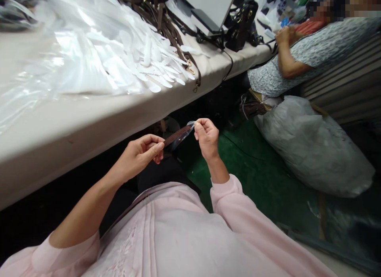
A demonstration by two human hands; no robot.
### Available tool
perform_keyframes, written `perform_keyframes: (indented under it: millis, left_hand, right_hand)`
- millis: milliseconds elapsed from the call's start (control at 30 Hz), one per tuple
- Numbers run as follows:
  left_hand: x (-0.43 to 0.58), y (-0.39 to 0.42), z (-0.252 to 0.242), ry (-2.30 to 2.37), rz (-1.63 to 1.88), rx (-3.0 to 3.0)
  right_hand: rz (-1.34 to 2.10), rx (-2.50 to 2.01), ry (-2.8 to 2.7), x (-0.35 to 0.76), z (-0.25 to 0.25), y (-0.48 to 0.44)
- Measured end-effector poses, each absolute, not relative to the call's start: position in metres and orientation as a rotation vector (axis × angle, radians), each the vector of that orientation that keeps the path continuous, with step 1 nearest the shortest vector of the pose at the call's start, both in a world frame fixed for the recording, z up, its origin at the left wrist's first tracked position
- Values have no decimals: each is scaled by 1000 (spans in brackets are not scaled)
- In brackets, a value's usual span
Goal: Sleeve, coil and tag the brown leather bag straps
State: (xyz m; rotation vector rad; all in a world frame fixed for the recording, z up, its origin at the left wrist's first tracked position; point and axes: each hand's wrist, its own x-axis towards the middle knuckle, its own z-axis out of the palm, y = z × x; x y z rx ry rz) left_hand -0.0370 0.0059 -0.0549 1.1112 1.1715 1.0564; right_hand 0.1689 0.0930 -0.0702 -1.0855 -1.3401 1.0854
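In front of my chest, my left hand and my right hand hold a short brown strap between them. My left fingers and thumb pinch one end of the strap. A transparent plastic sleeve covers the other part, and my right fingertips pinch its tip. Both hands are just below the front edge of a long cream-covered table. A heap of white flat pieces in transparent plastic lies on the table.
Brown straps with gold clasps and a dark handbag sit farther along the table. A seated co-worker is at the right, beside a large grey-white sack on the green floor.
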Motion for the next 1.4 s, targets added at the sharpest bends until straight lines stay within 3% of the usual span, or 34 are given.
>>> perform_keyframes:
  millis: [267,600,833,1067,1400]
  left_hand:
    - [-14,38,-21,1412,1052,1235]
    - [-30,23,-57,1228,900,1387]
    - [-18,32,2,1296,1099,1219]
    - [-23,30,58,1624,1157,1599]
    - [-36,32,39,1367,1081,1617]
  right_hand:
    - [969,-996,-1651,138,-54,69]
    - [664,-1021,-1297,205,-47,135]
    - [714,-1014,-1457,182,-36,112]
    - [709,-968,-1560,157,-15,85]
    - [540,-847,-1534,165,5,110]
